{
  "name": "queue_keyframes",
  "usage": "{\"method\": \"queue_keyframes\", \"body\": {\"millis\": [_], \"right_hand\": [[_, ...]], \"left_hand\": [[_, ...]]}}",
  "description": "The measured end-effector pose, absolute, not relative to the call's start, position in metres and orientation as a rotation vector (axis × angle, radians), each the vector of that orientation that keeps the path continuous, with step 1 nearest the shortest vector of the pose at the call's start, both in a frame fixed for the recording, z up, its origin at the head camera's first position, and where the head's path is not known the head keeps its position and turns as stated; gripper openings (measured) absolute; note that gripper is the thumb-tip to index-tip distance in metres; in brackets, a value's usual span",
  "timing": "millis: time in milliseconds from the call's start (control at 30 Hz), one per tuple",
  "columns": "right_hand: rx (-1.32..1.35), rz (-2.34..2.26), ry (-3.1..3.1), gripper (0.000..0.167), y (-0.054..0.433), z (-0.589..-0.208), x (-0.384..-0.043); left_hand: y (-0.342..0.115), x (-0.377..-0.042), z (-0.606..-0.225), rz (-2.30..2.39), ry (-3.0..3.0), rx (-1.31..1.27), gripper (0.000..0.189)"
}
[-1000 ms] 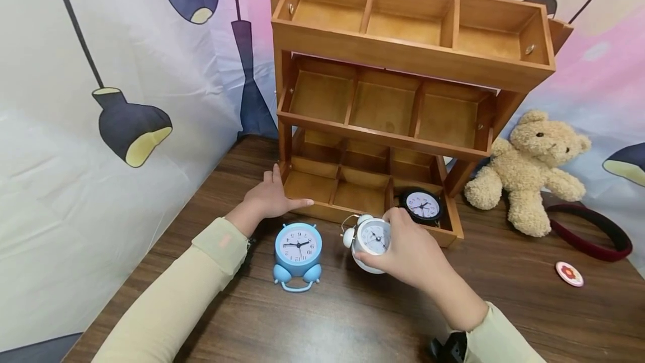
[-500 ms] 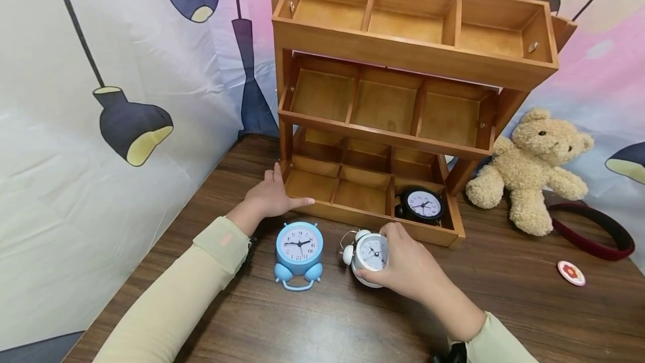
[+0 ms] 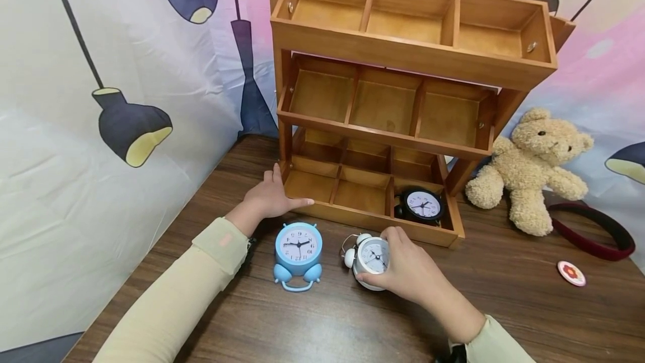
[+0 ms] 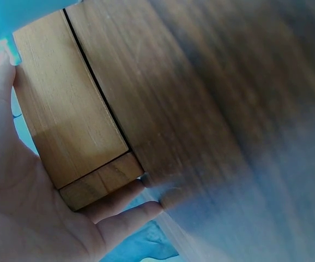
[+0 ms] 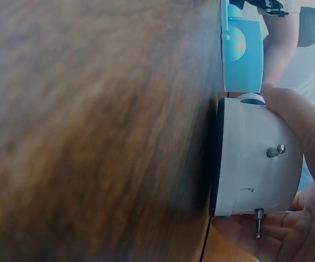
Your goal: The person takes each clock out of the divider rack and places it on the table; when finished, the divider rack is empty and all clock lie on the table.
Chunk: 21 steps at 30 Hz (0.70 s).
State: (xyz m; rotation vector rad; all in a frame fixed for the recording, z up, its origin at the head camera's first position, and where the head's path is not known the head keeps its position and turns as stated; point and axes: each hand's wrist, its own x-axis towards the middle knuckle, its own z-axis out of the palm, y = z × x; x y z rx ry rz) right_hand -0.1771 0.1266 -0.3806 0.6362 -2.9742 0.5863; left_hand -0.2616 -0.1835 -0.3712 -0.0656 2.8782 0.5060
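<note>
My right hand (image 3: 403, 265) grips a white twin-bell alarm clock (image 3: 373, 256) by its sides, thumb on the near edge and fingers on the far one. Its dial faces up and its bells point left. In the right wrist view the clock's back lies at the tabletop, with two metal feet (image 5: 276, 150) showing. My left hand (image 3: 269, 195) rests against the left front corner of the wooden shelf (image 3: 353, 214), fingers extended and thumb along the front board. Between both hands a light blue alarm clock (image 3: 298, 251) lies face up, bells toward me.
A black alarm clock (image 3: 422, 206) lies in the right front compartment of the shelf's bottom tier. Right of the shelf sit a teddy bear (image 3: 539, 167), a dark red headband (image 3: 594, 234) and a flower badge (image 3: 571, 273). A printed cloth (image 3: 201, 111) hangs behind.
My right hand has brought the white clock a little toward me, away from the shelf's front board, and down to the table. The left hand keeps its place on the shelf corner.
</note>
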Motion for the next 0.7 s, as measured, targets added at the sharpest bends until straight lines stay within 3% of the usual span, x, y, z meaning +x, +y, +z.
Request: {"method": "queue_keyframes", "body": {"millis": [367, 600, 700], "right_hand": [[0.628, 0.580, -2.976, 0.078, 0.126, -0.380, -0.176], [0.630, 0.471, -3.024, 0.097, 0.130, -0.372, -0.175], [0.621, 0.432, -3.039, 0.094, 0.134, -0.364, -0.177]], "left_hand": [[-0.183, -0.259, -0.368, 0.495, 2.877, -0.068, 0.129], [-0.183, -0.260, -0.368, 0.497, 2.878, -0.068, 0.129], [-0.182, -0.259, -0.368, 0.499, 2.877, -0.069, 0.130]]}}
